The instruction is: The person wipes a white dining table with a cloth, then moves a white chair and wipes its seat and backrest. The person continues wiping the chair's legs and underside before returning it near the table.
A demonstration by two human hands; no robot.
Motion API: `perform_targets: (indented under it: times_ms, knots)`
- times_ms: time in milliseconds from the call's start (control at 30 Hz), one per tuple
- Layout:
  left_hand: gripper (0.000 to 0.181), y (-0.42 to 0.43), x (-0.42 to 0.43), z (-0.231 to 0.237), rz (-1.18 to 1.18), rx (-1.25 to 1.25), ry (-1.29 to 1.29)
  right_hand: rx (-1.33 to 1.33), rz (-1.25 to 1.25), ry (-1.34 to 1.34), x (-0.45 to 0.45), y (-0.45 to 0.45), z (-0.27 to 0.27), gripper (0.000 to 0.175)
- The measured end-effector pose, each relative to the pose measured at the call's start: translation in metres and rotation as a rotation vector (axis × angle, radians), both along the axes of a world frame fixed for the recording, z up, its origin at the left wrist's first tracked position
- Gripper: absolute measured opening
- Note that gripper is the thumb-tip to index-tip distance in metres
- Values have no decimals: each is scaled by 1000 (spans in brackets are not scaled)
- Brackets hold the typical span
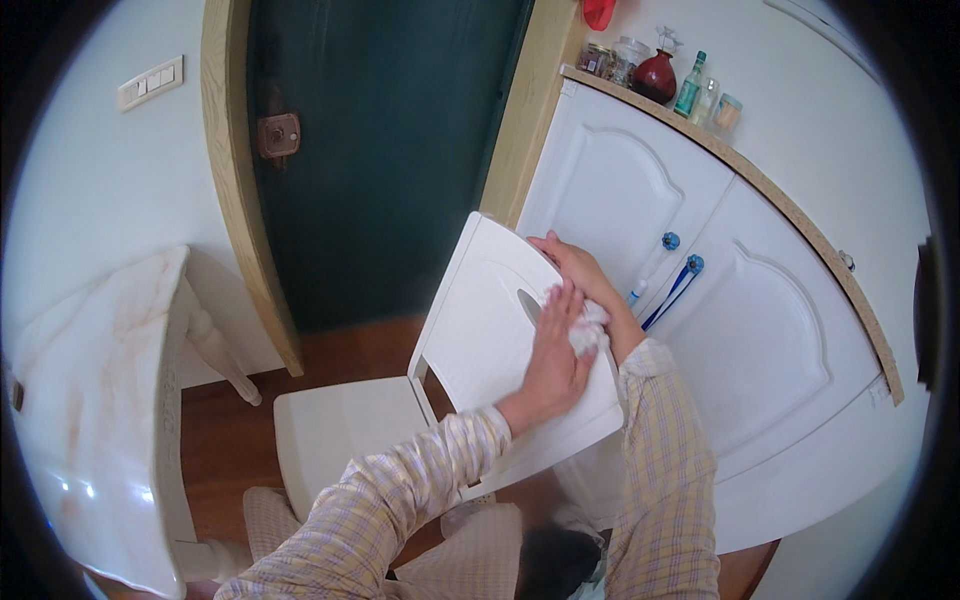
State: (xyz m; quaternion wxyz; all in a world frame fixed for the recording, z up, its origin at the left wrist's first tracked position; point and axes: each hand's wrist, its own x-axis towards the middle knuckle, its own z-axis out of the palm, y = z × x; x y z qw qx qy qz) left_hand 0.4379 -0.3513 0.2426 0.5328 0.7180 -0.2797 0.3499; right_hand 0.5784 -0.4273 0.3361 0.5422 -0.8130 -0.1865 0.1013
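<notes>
A white folding chair stands before me, its backrest (480,322) tilted across the middle and its seat (345,427) lower left. The backrest has an oval slot near its upper edge. My left hand (551,360), slightly blurred, presses a crumpled white cloth (589,330) with pinkish patches against that edge, fingers stretched over the slot's end. Farther along the same edge, my right hand (577,270) grips the backrest, its fingertips partly hidden; its wrist is beside the cloth.
At left is a marble-topped table (97,390) with carved legs. A dark green door (382,150) is beyond the chair. White cabinet doors (765,330) with blue knobs stand close on the right; bottles and jars, including a red vase (655,77), line the cabinet top.
</notes>
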Motion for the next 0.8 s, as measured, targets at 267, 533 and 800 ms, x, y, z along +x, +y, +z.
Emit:
perform_targets:
  times_ms: [267, 533, 800]
  knots:
    - [84, -10, -65, -21, -274, 84, -111, 443, 29, 190, -31, -19, -29, 62]
    - [73, -5, -43, -11, -283, 278, -125, 894, 138, 514, -147, -88, -87, 72]
    - [62, 45, 71, 5, 155, 205, 22, 1249, -95, 65, -209, -84, -162, 67]
